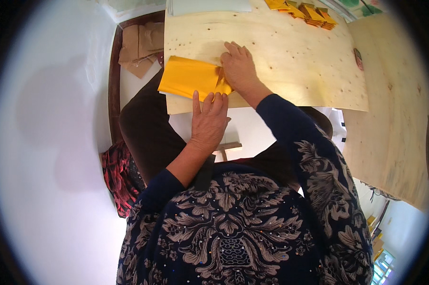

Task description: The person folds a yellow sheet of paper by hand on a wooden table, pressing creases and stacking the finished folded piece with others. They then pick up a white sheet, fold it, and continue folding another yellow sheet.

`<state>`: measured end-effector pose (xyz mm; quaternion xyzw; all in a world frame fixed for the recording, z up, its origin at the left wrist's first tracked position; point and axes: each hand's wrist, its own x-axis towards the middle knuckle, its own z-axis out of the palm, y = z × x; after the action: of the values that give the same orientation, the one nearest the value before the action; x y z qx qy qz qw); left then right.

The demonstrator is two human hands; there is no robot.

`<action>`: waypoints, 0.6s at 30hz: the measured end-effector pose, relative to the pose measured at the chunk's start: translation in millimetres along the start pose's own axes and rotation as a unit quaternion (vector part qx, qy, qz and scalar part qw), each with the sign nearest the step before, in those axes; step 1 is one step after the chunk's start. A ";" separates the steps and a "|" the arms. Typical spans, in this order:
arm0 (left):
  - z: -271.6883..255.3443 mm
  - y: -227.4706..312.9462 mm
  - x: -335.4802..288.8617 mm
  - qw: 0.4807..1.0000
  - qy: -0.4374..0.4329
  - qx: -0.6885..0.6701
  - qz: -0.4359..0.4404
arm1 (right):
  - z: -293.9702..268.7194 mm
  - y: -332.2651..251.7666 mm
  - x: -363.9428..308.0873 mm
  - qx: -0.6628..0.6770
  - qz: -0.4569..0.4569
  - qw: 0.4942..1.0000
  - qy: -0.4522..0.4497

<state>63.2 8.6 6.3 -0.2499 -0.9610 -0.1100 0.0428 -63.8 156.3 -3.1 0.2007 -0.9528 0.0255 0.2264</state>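
Note:
A shiny gold paper sheet (186, 77) lies at the near left edge of the plywood tabletop, its right end folded over and creased. A white edge shows beneath its lower left corner. Along the sheet's near edge rest the fingertips of my left hand (208, 121), fingers stretched and slightly apart. My right hand (240, 69) bends over the folded right end, its fingers curled close together and pressing there. The part of the fold under that hand is hidden.
At the far right of the tabletop (290, 66) sit several folded gold paper pieces (314, 15). A white stack of sheets (209, 5) lies at the far left. A small dark red object (358, 59) is near the right edge. Brown cardboard (141, 45) leans beside the wall.

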 end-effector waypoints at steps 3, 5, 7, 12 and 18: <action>-0.1 0.8 0.5 1.000 -0.009 0.006 -0.003 | 16.4 -21.0 5.6 0.125 0.171 0.977 0.024; 0.8 0.8 -1.0 1.000 -0.015 0.009 0.000 | 20.7 -26.2 0.4 0.057 0.181 0.981 0.028; 2.7 -1.1 -2.5 1.000 -0.019 0.013 0.003 | 23.3 -30.3 -2.4 0.014 0.195 0.981 0.014; 12.7 -10.2 -13.4 0.999 0.027 -0.011 0.018 | 23.1 -28.3 -3.5 0.017 0.186 0.982 -0.010; 15.9 -20.7 -24.5 0.999 0.028 0.003 0.019 | 22.4 -28.7 -2.0 0.019 0.186 0.982 -0.006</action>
<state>74.0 -16.9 -16.4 -0.2644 -0.9550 -0.1131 0.0724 -60.3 127.6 -25.2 0.0242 -0.9742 0.0843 0.2078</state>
